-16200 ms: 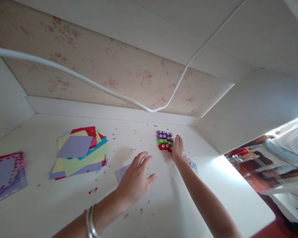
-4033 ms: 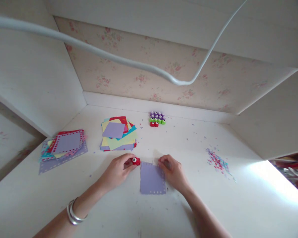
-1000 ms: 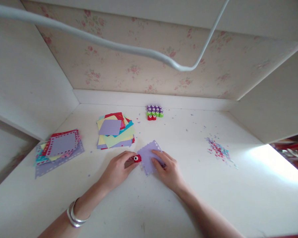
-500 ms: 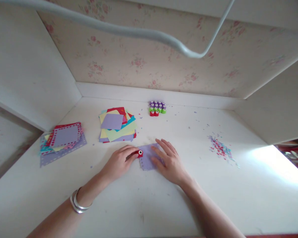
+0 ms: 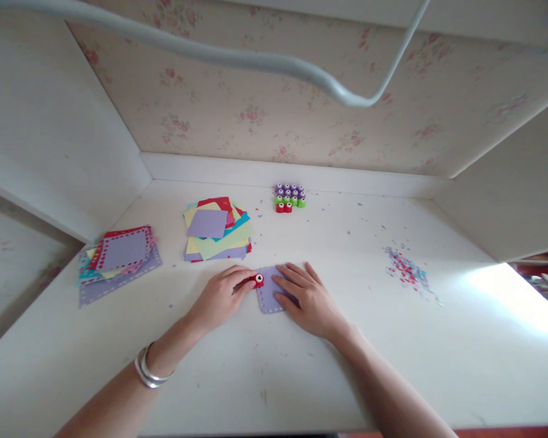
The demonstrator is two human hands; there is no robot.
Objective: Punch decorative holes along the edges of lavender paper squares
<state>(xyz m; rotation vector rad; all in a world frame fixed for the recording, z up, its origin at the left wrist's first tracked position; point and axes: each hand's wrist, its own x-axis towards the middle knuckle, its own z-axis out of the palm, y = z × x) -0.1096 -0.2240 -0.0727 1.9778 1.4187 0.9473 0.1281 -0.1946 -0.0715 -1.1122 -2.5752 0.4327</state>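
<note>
Ok so the left hand has its thumb and fingers pinched around a red punch, parted only as far as the punch's body needs, with the eye-like dot facing up. The punch sits over the 10 o'clock edge of a purple sheet, which lies flat on the white table. Can't tell how hard the thumb is pressing.

The right hand is palm-down, fingers fanned apart, covering the sheet's 3 o'clock side, fingertips touching the paper. Pale holes run along its 9 and 6 o'clock edges.

Taking that sheet as the clock's centre: punches in purple, green and red rows are bunched near 12, a messy pile of coloured paper is between 10 and 11, a stack of hole-edged sheets is between 9 and 10, and confetti is scattered just shy of 3. Silver bangles circle the left wrist.
</note>
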